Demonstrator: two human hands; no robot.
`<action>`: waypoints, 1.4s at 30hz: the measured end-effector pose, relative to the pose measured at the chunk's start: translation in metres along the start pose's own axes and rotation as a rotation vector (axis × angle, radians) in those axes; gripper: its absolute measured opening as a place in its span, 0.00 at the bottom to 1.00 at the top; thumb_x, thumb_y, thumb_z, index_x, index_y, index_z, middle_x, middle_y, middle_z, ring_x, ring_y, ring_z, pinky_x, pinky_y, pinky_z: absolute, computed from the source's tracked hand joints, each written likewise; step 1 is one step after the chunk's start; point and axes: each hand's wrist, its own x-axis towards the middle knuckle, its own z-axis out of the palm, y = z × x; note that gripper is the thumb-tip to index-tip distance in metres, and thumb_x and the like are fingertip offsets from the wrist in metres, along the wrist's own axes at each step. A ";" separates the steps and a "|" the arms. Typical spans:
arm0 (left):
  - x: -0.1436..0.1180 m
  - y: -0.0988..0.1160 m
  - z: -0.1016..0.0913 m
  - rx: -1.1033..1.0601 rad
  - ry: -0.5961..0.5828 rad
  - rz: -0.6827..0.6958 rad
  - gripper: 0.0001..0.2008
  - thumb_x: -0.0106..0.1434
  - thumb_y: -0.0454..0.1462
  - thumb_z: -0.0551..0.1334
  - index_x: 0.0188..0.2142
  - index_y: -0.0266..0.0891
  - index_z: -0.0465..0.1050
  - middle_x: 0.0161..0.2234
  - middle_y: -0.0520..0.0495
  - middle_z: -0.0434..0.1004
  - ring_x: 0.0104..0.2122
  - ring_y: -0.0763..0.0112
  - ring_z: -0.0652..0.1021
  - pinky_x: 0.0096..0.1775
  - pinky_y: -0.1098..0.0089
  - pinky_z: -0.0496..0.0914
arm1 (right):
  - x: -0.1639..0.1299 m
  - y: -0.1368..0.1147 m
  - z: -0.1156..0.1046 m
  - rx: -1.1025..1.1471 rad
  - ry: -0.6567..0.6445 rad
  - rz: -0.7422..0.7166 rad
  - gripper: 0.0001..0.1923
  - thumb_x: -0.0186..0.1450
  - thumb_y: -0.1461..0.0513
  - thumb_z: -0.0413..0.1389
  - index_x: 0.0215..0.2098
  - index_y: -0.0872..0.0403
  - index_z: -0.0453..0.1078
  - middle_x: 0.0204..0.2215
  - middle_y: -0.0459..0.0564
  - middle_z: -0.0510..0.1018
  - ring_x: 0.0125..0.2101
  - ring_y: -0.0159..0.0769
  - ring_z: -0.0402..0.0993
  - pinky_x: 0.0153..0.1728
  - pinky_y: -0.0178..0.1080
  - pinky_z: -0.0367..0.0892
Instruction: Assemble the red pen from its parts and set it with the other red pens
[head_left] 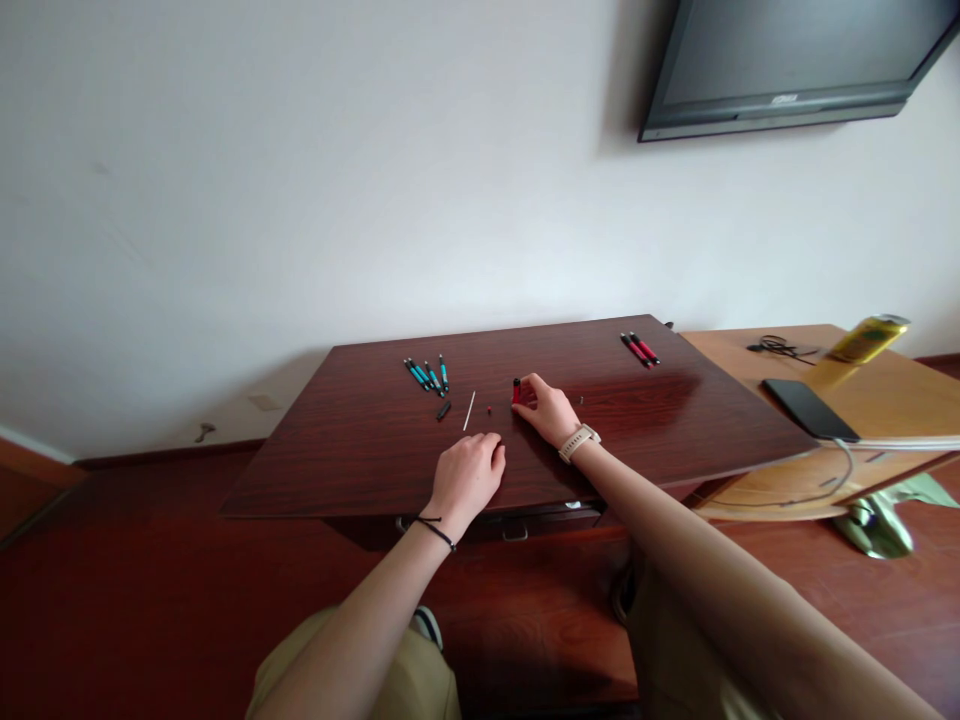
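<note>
Right hand (546, 408) fingers pinching red pen barrel (516, 391); left hand (466, 474) curled, empty

Off to my side a dark phone (810, 408) lies on the lighter wooden table (885, 395) (a yellow can (870, 338) stands near it), and a television (787, 60) hangs above.

place: home or hotel-type room | wall: plain white, flat TV (787, 60) mounted high | furniture: dark wood desk (360, 460), lighter side table (885, 400) just beside it | floor: reddish wood floor (112, 600) | personal items: phone (808, 408) on charging cable (840, 470), drink can (870, 338)
</note>
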 end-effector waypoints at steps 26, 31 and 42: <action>0.004 -0.053 -0.014 0.045 0.067 -0.206 0.08 0.74 0.45 0.59 0.42 0.46 0.74 0.36 0.48 0.84 0.33 0.60 0.82 0.34 0.67 0.66 | -0.085 -0.014 -0.080 -0.271 -0.187 -0.183 0.17 0.73 0.61 0.57 0.60 0.47 0.72 0.52 0.53 0.81 0.48 0.44 0.82 0.51 0.46 0.78; 0.010 -0.083 -0.013 0.057 0.131 -0.270 0.08 0.74 0.44 0.58 0.41 0.45 0.70 0.34 0.49 0.81 0.32 0.61 0.80 0.32 0.67 0.63 | -0.095 -0.011 -0.094 -0.263 -0.186 -0.242 0.15 0.76 0.60 0.54 0.59 0.46 0.73 0.54 0.52 0.80 0.53 0.44 0.81 0.55 0.46 0.77; 0.017 -0.106 0.002 0.026 0.244 0.041 0.14 0.76 0.42 0.57 0.57 0.43 0.72 0.57 0.39 0.73 0.56 0.54 0.74 0.60 0.56 0.70 | -0.098 -0.007 -0.091 -0.310 -0.193 -0.331 0.15 0.76 0.63 0.52 0.56 0.46 0.76 0.55 0.54 0.80 0.54 0.46 0.78 0.57 0.53 0.76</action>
